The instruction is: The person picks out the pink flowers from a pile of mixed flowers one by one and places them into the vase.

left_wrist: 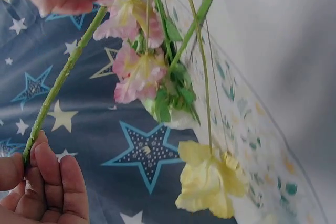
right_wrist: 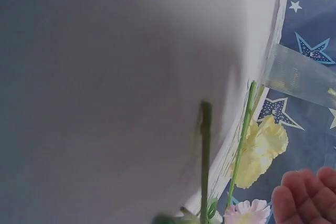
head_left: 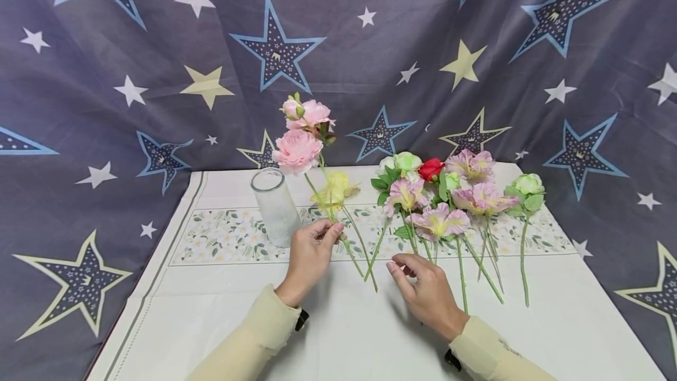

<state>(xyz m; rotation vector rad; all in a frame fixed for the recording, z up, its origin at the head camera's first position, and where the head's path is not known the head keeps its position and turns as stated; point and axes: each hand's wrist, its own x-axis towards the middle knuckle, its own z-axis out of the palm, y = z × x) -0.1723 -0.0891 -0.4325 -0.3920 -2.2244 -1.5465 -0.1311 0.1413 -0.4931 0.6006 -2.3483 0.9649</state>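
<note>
My left hand [head_left: 311, 254] pinches the green stem of a pink peony spray [head_left: 298, 151] between thumb and fingers, its blooms upright above the table. In the left wrist view the fingers hold that stem [left_wrist: 65, 74] near the lower left. Apart from it, my right hand [head_left: 429, 293] hovers over the table with loosely bent fingers and nothing in them. A clear glass vase [head_left: 276, 210] stands just left of the peony. Behind the stem lies a yellow flower [head_left: 335, 188], also visible in the right wrist view [right_wrist: 262, 150].
On the right half of the table lie several artificial flowers: pink-and-yellow ones [head_left: 439, 220], a red rose [head_left: 431, 169] and pale green blooms [head_left: 407, 161]. One green flower [head_left: 528, 184] lies apart at far right. A star-patterned cloth [head_left: 349, 52] hangs behind the white tablecloth [head_left: 338, 334].
</note>
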